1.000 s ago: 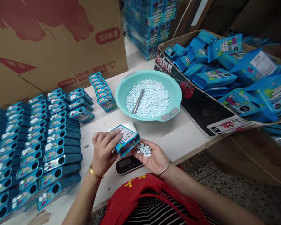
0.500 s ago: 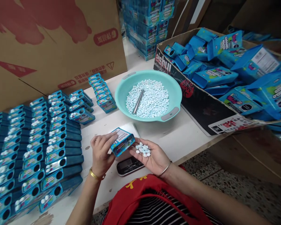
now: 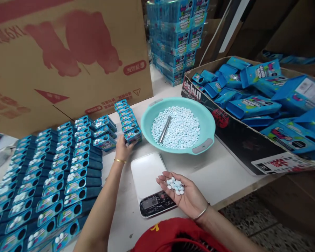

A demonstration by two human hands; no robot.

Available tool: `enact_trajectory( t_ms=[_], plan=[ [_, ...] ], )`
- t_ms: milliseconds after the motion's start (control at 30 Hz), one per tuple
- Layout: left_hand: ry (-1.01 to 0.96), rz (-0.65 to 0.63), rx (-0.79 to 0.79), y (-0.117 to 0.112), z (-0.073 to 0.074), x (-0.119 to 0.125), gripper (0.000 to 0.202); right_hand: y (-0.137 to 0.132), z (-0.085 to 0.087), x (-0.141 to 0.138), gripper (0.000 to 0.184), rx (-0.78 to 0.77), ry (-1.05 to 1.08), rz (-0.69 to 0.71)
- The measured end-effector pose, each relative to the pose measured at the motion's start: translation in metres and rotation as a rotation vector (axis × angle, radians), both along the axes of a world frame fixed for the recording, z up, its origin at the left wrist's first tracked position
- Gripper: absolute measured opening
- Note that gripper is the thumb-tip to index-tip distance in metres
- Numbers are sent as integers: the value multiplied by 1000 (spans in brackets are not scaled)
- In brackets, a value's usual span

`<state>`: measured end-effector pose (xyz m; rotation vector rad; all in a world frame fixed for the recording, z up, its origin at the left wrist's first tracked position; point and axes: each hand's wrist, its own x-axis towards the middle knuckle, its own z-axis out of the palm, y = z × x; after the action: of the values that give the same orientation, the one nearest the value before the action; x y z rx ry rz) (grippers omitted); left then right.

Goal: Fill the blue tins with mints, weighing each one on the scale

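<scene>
The person's left hand is reaching to the near end of a short row of upright blue printed boxes, its fingers and thumb touching the nearest one; whether they are gripping or just letting go, I cannot tell. The right hand is facing palm up, loosely cupped and unclenched, bearing a small heap of pale blue and white pill-shaped sweets. It is hovering or resting over the near right part of a white flat scale with a black display panel; contact is not showing clearly. Beyond the scale, a round turquoise plastic basin is holding many similar sweets, with a silver metal tube lying on them. Longer rows of blue boxes with round dark holes are standing to the left, several bearing sweets on top. A black-sided cardboard carton is holding jumbled blue boxes on the right.
</scene>
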<state>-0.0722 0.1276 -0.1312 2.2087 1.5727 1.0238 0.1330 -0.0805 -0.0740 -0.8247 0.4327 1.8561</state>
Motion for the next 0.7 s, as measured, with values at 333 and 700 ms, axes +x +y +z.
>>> enact_trajectory(
  t_ms=[333, 700],
  plan=[
    [448, 471, 196, -27, 49, -32, 55, -2, -5, -1, 14, -29, -11, 44],
    [755, 354, 81, -37, 75, -41, 14, -12, 1, 8, 18, 11, -28, 26]
  ],
)
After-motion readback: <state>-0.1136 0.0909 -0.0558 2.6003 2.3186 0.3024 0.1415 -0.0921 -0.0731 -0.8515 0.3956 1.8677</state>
